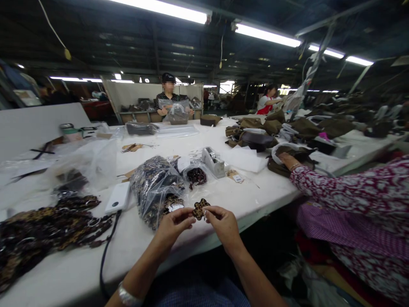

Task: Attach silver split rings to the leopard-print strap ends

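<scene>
Between my two hands, just above the table's near edge, is a small leopard-print flower-shaped charm [200, 208]. My left hand [174, 228] pinches its left side between thumb and fingertips. On the other side my right hand [223, 226] pinches the right edge, where a bit of metal shows at the fingertips. Right behind my left hand lies a clear plastic bag [153, 183] full of dark patterned pieces. A smaller clear bag [195, 175] with dark red patterned pieces sits beyond the charm.
A grey tape dispenser [213, 163] stands behind the small bag. To the left are a white power bank [117, 198] with a black cable and a pile of leopard-print pieces [47, 230]. At right, a co-worker's hand [288, 161] touches a dark bag. Another person stands across the table [172, 134].
</scene>
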Available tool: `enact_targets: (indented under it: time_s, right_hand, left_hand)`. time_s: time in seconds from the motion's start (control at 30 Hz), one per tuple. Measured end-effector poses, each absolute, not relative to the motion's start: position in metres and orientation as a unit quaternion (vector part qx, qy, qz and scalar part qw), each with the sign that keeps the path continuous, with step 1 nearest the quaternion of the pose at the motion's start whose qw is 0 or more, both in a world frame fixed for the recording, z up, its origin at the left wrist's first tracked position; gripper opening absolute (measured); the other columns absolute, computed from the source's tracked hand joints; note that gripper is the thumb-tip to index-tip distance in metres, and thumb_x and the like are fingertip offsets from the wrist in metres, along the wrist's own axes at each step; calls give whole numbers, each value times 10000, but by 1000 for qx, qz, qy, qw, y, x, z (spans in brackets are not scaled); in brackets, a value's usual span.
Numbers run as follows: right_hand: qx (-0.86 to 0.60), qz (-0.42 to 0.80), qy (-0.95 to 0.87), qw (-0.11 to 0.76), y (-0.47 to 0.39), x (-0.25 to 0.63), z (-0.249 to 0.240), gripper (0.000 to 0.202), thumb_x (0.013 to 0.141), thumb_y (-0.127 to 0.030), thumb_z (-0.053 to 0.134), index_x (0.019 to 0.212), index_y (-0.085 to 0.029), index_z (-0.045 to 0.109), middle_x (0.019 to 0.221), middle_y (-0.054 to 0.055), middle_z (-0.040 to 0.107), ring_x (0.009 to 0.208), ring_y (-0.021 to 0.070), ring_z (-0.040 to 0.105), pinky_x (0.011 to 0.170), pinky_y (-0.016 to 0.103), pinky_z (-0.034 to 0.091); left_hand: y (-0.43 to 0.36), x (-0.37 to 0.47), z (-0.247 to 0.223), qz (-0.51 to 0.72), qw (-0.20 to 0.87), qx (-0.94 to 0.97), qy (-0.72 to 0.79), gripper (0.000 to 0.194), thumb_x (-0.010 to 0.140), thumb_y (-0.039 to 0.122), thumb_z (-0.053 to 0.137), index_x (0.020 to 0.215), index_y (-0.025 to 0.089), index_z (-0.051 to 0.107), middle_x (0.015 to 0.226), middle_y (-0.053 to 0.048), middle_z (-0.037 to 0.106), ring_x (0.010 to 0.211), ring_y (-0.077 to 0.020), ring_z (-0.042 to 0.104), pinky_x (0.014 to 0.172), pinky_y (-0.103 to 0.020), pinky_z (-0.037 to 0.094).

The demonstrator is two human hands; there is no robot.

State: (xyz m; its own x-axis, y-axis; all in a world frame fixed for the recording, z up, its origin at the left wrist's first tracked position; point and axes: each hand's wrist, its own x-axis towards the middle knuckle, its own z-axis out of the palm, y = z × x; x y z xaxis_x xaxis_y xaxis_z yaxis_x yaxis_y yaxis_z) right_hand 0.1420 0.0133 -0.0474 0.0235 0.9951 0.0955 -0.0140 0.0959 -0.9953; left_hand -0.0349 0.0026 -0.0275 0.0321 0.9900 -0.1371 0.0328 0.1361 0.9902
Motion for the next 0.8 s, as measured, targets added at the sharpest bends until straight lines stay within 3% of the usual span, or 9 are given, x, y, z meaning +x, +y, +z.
enact_targets:
  time_s: [0.13, 0.23, 0.3, 0.4, 0.47, 0.57, 0.7, 0.8]
  right_hand:
    - [-485, 463, -513, 536, 12, 143, -46, 218, 763, -357, 705, 850, -170, 776, 830, 71, 761, 751, 216, 680, 700, 317, 539]
    - [-502, 424, -522, 544, 11, 146, -45, 169, 759, -338, 706, 806, -186, 761, 1080, 98, 727, 1013, 259, 655, 762, 313, 534]
    - [-510, 411, -517, 550, 11, 147, -45, 167, 746, -343, 721, 780, -182, 751, 1154, 106, 693, 1073, 267, 626, 749, 298, 533]
    - [-503, 472, -472, 549, 11, 147, -46, 233, 728, -388, 745, 788, -163, 733, 919, 89, 732, 888, 235, 667, 658, 279, 532]
    - [-489, 528, -437, 540, 11, 146, -45, 283, 720, -422, 755, 800, -153, 719, 763, 57, 720, 745, 201, 668, 591, 259, 523]
    - [-460, 584, -402, 534, 9, 146, -41, 329, 704, -445, 776, 807, -139, 712, 766, 60, 728, 677, 167, 668, 567, 234, 519]
    - [-438, 626, -372, 527, 6, 145, -37, 374, 659, -446, 825, 815, -121, 724, 798, 79, 744, 653, 148, 669, 581, 223, 529]
    - [-431, 642, -358, 524, 5, 144, -37, 392, 637, -444, 850, 813, -115, 730, 739, 64, 737, 644, 141, 669, 593, 216, 534]
  left_hand:
    - [4, -33, -30, 488, 514, 452, 542, 378, 643, 382, 820, 939, 159, 749, 900, -87, 764, 901, -257, 698, 763, -337, 572]
    - [6, -33, -35, 533, 471, 451, 540, 376, 680, 406, 800, 958, 160, 739, 986, -86, 755, 965, -251, 685, 840, -338, 559]
    - [6, -34, -38, 545, 441, 465, 540, 378, 719, 417, 774, 999, 168, 723, 989, -73, 749, 944, -234, 692, 841, -328, 559]
    - [5, -33, -42, 533, 435, 486, 540, 401, 773, 454, 720, 1069, 184, 689, 933, -49, 742, 809, -214, 712, 725, -324, 593]
    - [3, -31, -42, 525, 436, 503, 531, 400, 789, 457, 701, 1083, 187, 681, 943, -52, 741, 829, -227, 718, 736, -337, 602]
    - [0, -27, -38, 518, 424, 519, 532, 369, 780, 435, 712, 1037, 171, 696, 958, -74, 748, 923, -257, 714, 817, -354, 590]
    - [-4, -21, -31, 500, 451, 509, 536, 350, 766, 422, 723, 998, 161, 703, 884, -64, 755, 806, -239, 724, 719, -338, 599]
    - [-6, -17, -27, 494, 446, 523, 532, 296, 753, 388, 737, 945, 164, 732, 901, -56, 760, 839, -225, 719, 769, -319, 581]
